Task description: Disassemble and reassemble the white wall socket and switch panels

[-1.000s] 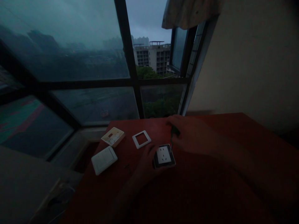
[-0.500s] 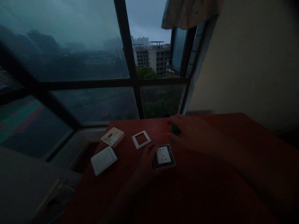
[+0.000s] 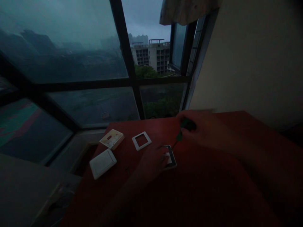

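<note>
While the left hand (image 3: 153, 160) lies over the white socket (image 3: 173, 160) with its fingers bent on the front face, the right hand (image 3: 201, 128) holds a screwdriver (image 3: 179, 136) by its green and black handle. The grip of the right hand is narrow, with the fingers closed around this handle, and the thin shaft slants down to the left. Its tip is at the far part of the dark border of the socket; whether it touches there, I cannot tell. Whether the left fingers pinch something or only press, I also cannot tell, because they hide the left part of the socket.

The socket rests face up on the red-brown table (image 3: 205, 176), well inside from the left edge. Between it and the far left corner lies a white square frame (image 3: 144, 146), flat and near the far edge. An open box (image 3: 112, 138) sits close to the far left corner, and just beside it, along the left edge, is a white cover (image 3: 103, 163). Between this cover and the left hand are some small dark pieces (image 3: 127, 170), too dim to recognise exactly. Behind the far edge stands a window (image 3: 82, 84).
</note>
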Demonstrator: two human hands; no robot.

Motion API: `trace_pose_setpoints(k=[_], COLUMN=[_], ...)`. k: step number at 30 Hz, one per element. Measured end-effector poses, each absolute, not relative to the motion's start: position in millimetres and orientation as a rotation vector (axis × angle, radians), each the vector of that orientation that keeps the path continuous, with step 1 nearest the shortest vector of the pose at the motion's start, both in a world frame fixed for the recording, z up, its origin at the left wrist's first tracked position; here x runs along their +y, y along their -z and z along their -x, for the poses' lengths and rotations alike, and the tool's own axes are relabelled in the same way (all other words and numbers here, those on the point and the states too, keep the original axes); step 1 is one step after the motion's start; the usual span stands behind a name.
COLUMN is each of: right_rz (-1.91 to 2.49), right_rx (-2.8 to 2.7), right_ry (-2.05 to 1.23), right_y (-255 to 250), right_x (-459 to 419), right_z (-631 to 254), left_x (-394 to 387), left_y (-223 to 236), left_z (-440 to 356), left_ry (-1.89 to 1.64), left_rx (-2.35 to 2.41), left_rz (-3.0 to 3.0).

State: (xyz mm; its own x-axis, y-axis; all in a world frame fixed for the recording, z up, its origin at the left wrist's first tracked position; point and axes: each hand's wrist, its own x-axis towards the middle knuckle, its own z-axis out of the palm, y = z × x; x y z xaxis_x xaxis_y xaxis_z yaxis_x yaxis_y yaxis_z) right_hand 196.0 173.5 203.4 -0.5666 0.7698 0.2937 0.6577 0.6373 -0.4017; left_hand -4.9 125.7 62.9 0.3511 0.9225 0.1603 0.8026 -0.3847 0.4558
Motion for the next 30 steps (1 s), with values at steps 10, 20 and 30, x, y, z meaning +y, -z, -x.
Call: trace_pose_setpoints(k=[10, 20, 30], right_rz=[1.437, 1.524, 1.559], right_rx=[-1.960, -1.540, -1.410], right_ry=[-0.498, -0.730, -0.810], right_y=[-138, -44, -24], right_x=[171, 164, 165], right_z=[-258, -267, -270], left_x=[150, 150, 150], left_y=[-93, -111, -97], left_z=[-27, -48, -34], left_ry=[0.052, 0.245, 0.106], left_rx=[1.577, 1.578, 1.571], left_rz=[-2.484, -2.526, -2.426])
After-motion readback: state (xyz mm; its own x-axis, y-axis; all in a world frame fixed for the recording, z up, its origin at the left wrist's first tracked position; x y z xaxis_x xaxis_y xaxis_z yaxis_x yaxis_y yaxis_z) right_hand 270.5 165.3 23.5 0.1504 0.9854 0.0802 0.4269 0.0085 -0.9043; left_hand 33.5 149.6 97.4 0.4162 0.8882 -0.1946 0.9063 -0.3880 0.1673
